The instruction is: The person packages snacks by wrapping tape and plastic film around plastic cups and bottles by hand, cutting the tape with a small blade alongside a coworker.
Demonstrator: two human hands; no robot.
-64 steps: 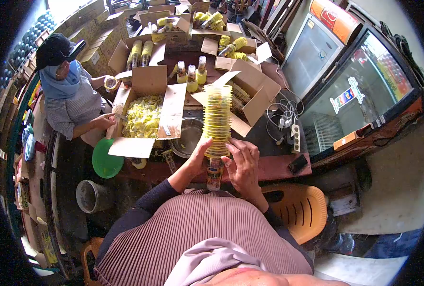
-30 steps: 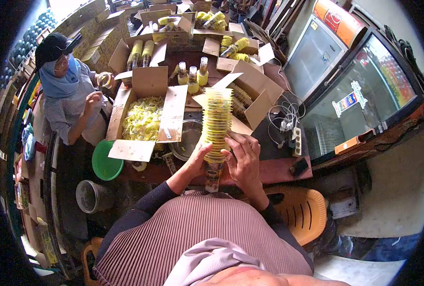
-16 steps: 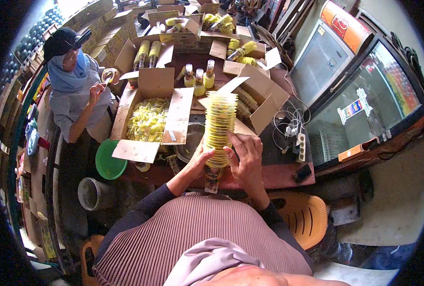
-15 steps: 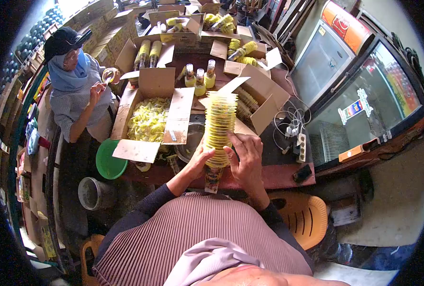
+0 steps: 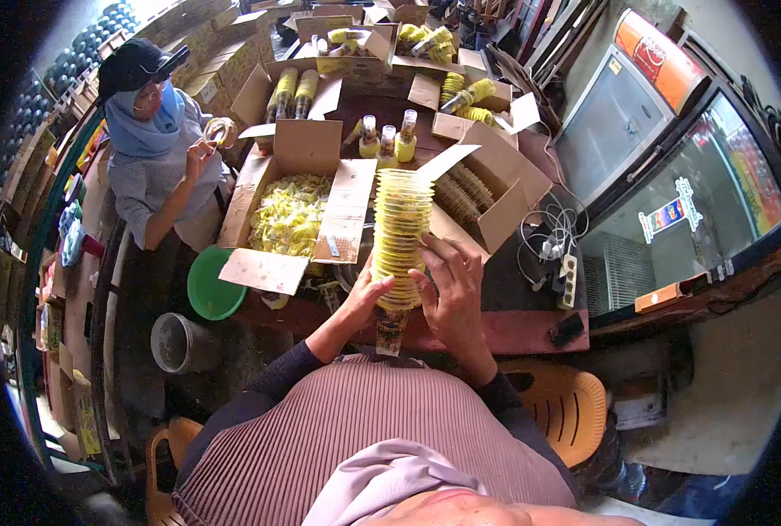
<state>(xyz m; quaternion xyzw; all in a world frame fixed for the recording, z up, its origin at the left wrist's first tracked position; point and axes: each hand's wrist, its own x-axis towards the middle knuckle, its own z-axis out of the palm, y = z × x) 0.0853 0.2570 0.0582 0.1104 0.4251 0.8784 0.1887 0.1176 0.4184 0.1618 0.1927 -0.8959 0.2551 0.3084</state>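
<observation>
In front of my chest stands a tall stack of thin yellow rings (image 5: 402,219), threaded on a clear tube (image 5: 389,331) whose lower end shows beneath them. My left hand (image 5: 360,305) is closed around the lower left side of the stack, thumb against the rings. On the right side, my right hand (image 5: 453,294) presses its thumb and bent fingertips to the rings, steadying the stack between both palms. Part of the left fingers is hidden behind the rings. Just left of the stack is an open carton (image 5: 342,215) filled with loose yellow pieces (image 5: 287,219).
Behind the stack, another open carton (image 5: 515,215) holds more ringed stacks. Clear-topped bottles (image 5: 388,145) stand farther back. A green basin (image 5: 215,285) and grey bucket (image 5: 180,344) sit left. Cables and a power strip (image 5: 568,282) lie right, beside glass-door fridges (image 5: 688,202). A co-worker (image 5: 158,149) handles a ring.
The view has turned slightly left, so the surroundings sit farther right. My hands keep hold of the ring stack, with little movement. The co-worker's hands have shifted slightly.
</observation>
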